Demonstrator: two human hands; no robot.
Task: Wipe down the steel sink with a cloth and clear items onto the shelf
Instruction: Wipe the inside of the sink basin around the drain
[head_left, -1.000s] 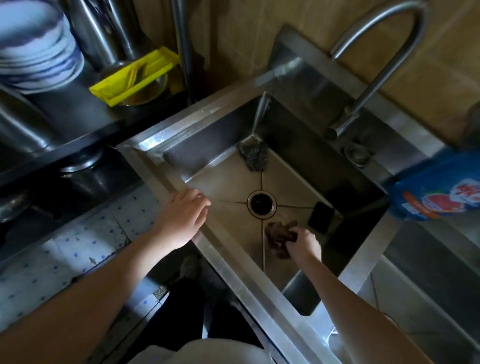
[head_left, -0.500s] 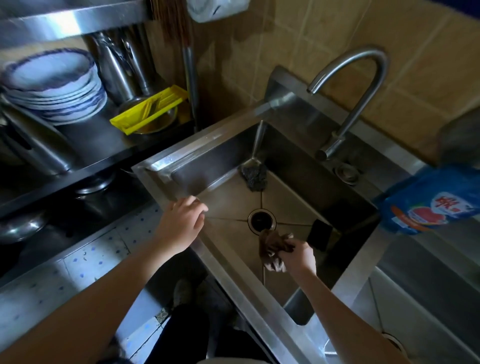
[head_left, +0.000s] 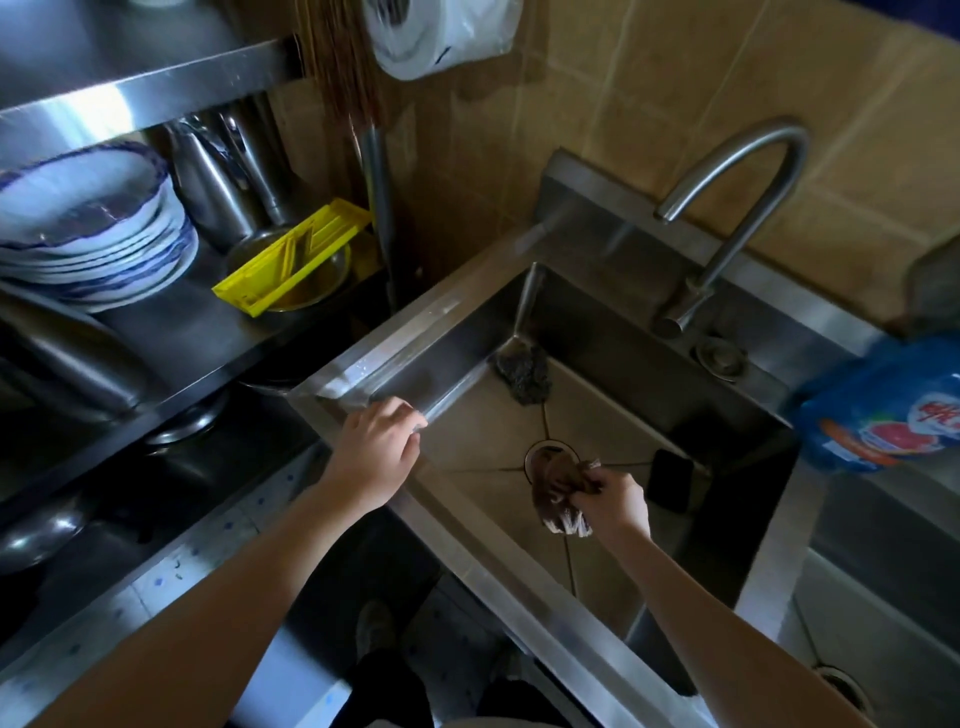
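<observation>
The steel sink (head_left: 613, 353) fills the middle of the view, with a round drain (head_left: 540, 453) in its floor. My right hand (head_left: 613, 501) grips a bunched brown cloth (head_left: 556, 491) just over the drain, inside the basin. My left hand (head_left: 376, 449) rests on the sink's left rim, fingers curled over the edge. A dark steel-wool scrubber (head_left: 523, 375) lies in the far corner of the basin. A small black object (head_left: 672, 480) lies on the floor near the right wall.
A curved tap (head_left: 727, 218) stands behind the basin. A blue detergent bag (head_left: 883, 410) sits on the right rim. On the steel shelf (head_left: 171, 332) at left are stacked bowls (head_left: 88, 234), metal pots and a yellow plastic tray (head_left: 291, 257). A second basin (head_left: 883, 623) lies at right.
My right hand has lifted the cloth off the sink floor and carried it toward the drain. The view has tilted up, showing more shelf and wall. My left hand stays on the rim.
</observation>
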